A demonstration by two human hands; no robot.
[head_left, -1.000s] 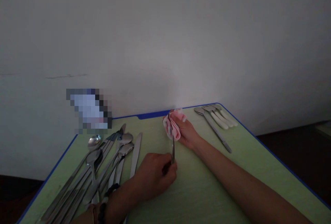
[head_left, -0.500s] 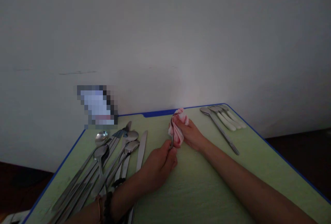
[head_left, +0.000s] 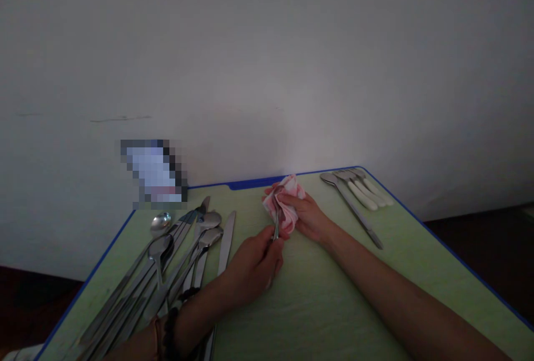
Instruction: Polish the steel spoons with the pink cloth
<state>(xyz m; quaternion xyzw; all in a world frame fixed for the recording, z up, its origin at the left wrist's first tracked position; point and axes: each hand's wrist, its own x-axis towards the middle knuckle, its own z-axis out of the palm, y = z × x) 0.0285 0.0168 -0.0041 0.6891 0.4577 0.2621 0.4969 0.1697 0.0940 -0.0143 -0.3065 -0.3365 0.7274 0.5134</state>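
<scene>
Dim light over the green table (head_left: 321, 308), and both hands are busy at its middle. The left hand (head_left: 255, 263) comes in from the lower left, fingers curled tight and pinching the lower end of a slim metal utensil (head_left: 276, 230), which stands nearly upright just off the tabletop. Above it the right hand (head_left: 307, 217) is closed around a bunched pink cloth (head_left: 273, 203), fingers folded over the front, and the cloth wraps the utensil's upper end, so whether that is a spoon or a fork cannot be told. The two hands sit almost touching. A dark bracelet (head_left: 167, 336) rings the left wrist. To the left lies a heap of cutlery (head_left: 167, 272), long spoons and handles overlapping, with a table knife (head_left: 226, 238) at its right edge. Well apart on the far right corner rest white-handled pieces (head_left: 367, 191) side by side, a long spoon (head_left: 352, 211) beside them.
</scene>
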